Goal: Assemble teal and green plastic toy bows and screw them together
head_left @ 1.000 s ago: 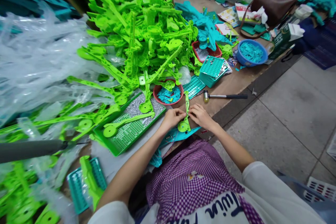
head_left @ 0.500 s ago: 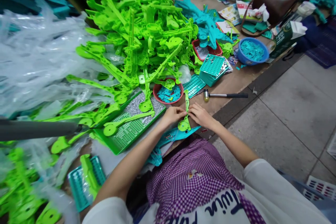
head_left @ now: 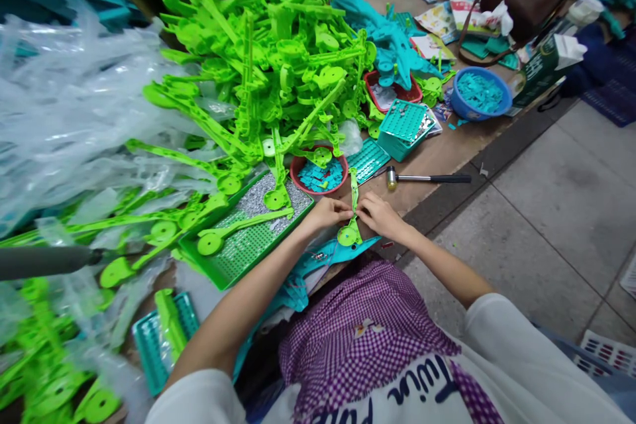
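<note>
Both hands on one part. Left hand [head_left: 328,212] has a fingertip grip, pinching the narrow middle of a lime-green plastic arm with a disc end [head_left: 349,232]. Right hand [head_left: 381,216] grips the same spot from the other side, fingertips nearly meeting over it. We can't tell what exactly sits between the fingertips, too small.

The part is in front of us at the near edge of the table [head_left: 440,158], disc end toward us, slim end pointing away. A teal plastic piece [head_left: 342,252] lies just below the disc, partly over the edge by our checked apron [head_left: 368,324].

Left of the left hand: green perforated tray [head_left: 238,255], small silver parts [head_left: 256,202] heaped in its far end, more lime arms lying across it. Just beyond the hands: red bowl [head_left: 346,174] of teal bits, then a teal ridged tray [head_left: 368,159] beside it and a teal box [head_left: 393,144] further right. Mallet [head_left: 422,179] lies flat near the right hand, handle to the right.

Behind, we have a big pile of lime-green parts [head_left: 283,53], with clear plastic bags [head_left: 99,99] to its left. Blue bowl [head_left: 479,113] of teal bits sits well off to the right.
</note>
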`<state>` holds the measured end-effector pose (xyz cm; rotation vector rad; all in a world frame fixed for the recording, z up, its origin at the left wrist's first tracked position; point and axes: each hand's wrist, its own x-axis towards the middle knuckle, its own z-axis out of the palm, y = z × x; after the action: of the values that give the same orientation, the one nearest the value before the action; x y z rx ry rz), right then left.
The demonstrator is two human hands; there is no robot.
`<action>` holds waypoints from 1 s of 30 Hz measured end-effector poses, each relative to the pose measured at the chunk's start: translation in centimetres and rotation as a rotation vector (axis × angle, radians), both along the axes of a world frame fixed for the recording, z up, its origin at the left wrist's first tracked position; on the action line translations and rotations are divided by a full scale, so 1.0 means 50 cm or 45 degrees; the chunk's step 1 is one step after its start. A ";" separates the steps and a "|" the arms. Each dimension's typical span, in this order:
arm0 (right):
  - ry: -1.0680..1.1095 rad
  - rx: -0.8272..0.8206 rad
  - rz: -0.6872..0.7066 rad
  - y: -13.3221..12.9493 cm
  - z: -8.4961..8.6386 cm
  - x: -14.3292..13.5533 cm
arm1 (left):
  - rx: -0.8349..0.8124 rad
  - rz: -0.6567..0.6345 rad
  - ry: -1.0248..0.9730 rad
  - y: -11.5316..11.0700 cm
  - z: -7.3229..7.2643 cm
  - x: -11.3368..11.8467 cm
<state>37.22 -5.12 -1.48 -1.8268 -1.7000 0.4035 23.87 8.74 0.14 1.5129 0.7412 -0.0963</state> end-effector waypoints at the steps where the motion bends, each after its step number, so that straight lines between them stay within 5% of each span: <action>1: 0.004 -0.003 0.000 -0.001 0.000 0.000 | -0.004 0.002 0.004 -0.001 0.001 0.001; 7: 0.021 -0.058 -0.052 0.003 0.003 0.000 | 0.058 0.096 0.056 -0.007 -0.007 0.007; 12: 0.031 -0.090 -0.002 0.010 0.008 0.006 | 0.020 0.010 0.018 -0.002 -0.007 0.006; 21: 0.429 -0.154 -0.044 0.023 -0.018 0.041 | -0.007 0.122 0.078 -0.009 -0.021 0.010; 30: 0.487 -0.269 0.028 0.049 -0.018 0.057 | -0.059 0.121 0.036 -0.008 -0.015 0.010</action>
<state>40.06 -2.66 -2.37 -1.7374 -1.4557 0.9085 24.39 8.35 -0.60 1.4327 0.8269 -0.0633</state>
